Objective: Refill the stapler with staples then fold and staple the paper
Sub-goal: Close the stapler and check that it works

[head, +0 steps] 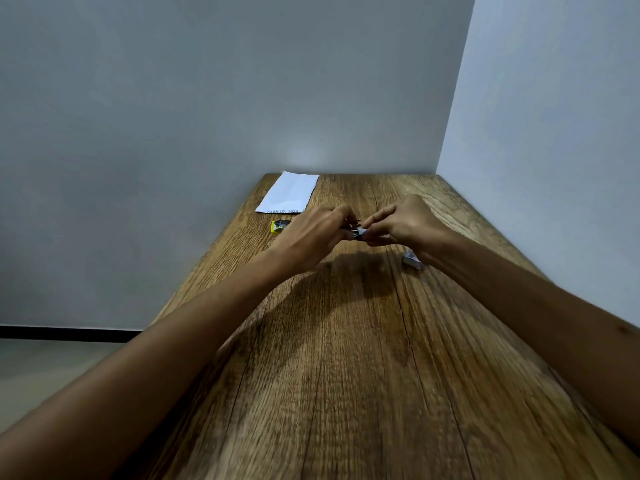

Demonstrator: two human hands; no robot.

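Stapler (358, 233): small and grey, raised just above the wooden table (346, 358) between both hands, mostly hidden by fingers.
Long axis: seems to run left to right, from one hand to the other; blur makes it uncertain.
Left hand (311, 235): fingers curled round the stapler's left end.
Right hand (401, 223): fingertips pinching its right end; equally near.
Staples: none discernible; whether the magazine is open, I cannot tell.
Yellow staple box (280, 226): open, just left of the left hand.
Paper (289, 194): flat at the far left edge, unfolded.
Grey box piece (412, 261): beneath the right wrist.
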